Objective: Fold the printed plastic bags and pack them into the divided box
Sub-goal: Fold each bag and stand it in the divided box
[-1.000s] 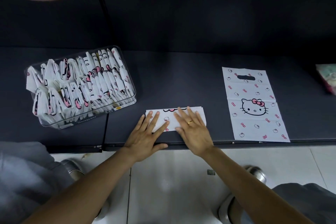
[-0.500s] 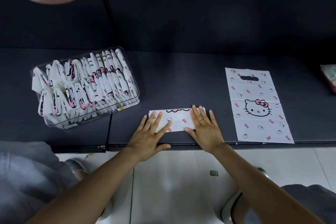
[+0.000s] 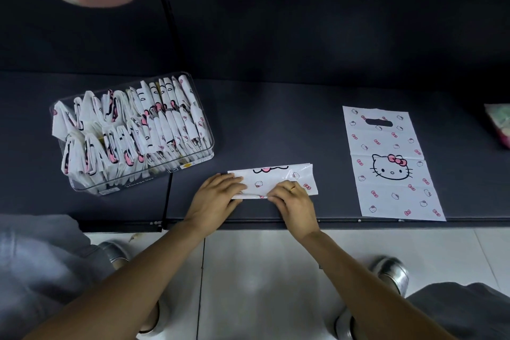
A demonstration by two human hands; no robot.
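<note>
Now left hand [image 3: 218,196] and right hand [image 3: 292,200] pinch the folded bag [image 3: 271,181] beside the "Storage box" [image 3: 138,185].

Open lane: bare table [image 3: 276,124] between clear box [image 3: 193,157] and flat bag [image 3: 386,201] | Left obstacle: box, packed full | Right obstacle: flat bag lying flush | Rear: dark wall [image 3: 303,36]

The clear plastic box [image 3: 132,185] has a small label on its front wall, and there the words "Storage box" can be read. Next to it on the same wall are other small stickers, but their print is too small to read. The bags carry only pictures, no letters.
</note>
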